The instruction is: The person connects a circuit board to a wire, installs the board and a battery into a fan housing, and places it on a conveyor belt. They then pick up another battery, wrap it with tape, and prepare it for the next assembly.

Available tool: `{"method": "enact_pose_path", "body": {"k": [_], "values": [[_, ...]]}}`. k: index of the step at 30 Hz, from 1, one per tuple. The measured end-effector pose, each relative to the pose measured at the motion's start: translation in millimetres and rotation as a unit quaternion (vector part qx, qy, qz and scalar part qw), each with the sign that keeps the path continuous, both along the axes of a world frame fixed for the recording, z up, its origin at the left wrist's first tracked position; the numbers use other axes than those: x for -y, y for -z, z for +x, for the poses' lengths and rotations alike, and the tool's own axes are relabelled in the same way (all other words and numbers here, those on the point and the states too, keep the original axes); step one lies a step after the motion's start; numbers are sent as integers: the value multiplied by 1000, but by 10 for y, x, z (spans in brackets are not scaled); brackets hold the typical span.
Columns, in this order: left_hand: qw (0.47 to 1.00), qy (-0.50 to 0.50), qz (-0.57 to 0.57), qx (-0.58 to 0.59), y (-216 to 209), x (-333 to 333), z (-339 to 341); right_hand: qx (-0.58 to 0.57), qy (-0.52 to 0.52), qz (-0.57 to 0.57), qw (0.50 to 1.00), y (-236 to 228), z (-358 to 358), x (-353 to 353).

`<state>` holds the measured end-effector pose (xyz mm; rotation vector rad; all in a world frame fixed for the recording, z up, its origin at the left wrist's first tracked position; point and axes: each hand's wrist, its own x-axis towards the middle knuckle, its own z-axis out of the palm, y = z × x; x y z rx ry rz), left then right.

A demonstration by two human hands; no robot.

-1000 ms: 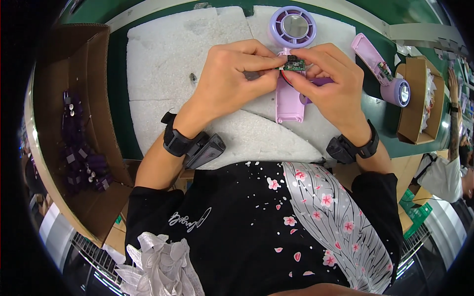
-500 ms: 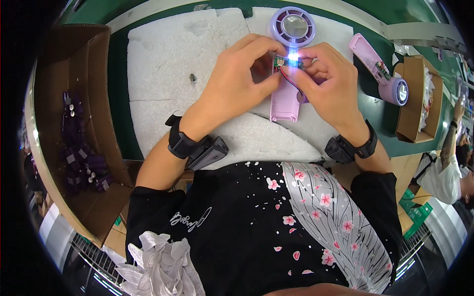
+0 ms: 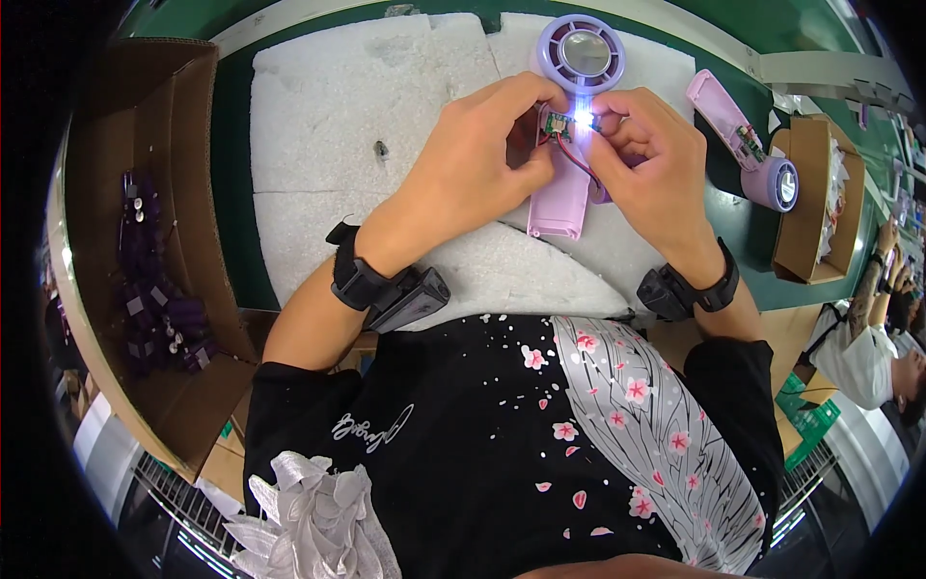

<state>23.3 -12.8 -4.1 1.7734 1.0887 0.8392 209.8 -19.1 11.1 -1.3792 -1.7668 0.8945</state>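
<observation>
A small green circuit board (image 3: 557, 124) with a bright blue-white light glowing on it is pinched between my two hands. My left hand (image 3: 487, 145) grips its left end with thumb and fingers, and my right hand (image 3: 656, 159) closes on its right end. Red and black wires (image 3: 577, 157) run down from the board towards the right thumb. Beneath lies the open lilac handle (image 3: 558, 210) of a handheld fan, its round purple fan head (image 3: 585, 54) just beyond my fingers. Fingers and glare hide the middle of the handle.
White foam sheets (image 3: 357, 96) cover the green table. At the right lies another opened handheld fan (image 3: 771, 183), beside a cardboard box (image 3: 786, 232) of white pieces. A large cardboard box (image 3: 207, 280) at the left holds several purple cylinders (image 3: 178, 314). A person (image 3: 858, 362) is at the far right.
The board, both hands and the fan head have shifted slightly right. The board is tilted differently, showing more of its left end. At the far right, the other person's arms have moved.
</observation>
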Motion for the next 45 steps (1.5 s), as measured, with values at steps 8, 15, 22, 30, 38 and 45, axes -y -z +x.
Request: {"method": "enact_pose_path", "body": {"k": [8,15,22,30,38,45], "values": [[996,22,-55,59,43,-1,-27,3,-38,34,999,26,55,-29],[995,5,-50,89,95,0,-13,30,-63,64,996,26,58,-26],[997,-6,-57,57,30,7,-6,58,-49,116,990,-2,24,2],[994,13,-102,45,-27,-1,-24,46,-55,81,994,-4,45,0],[993,16,-106,47,-17,-1,-27,57,-64,77,993,-21,45,-2],[992,22,-111,57,-16,-5,-32,57,-61,62,995,-25,42,2]]}}
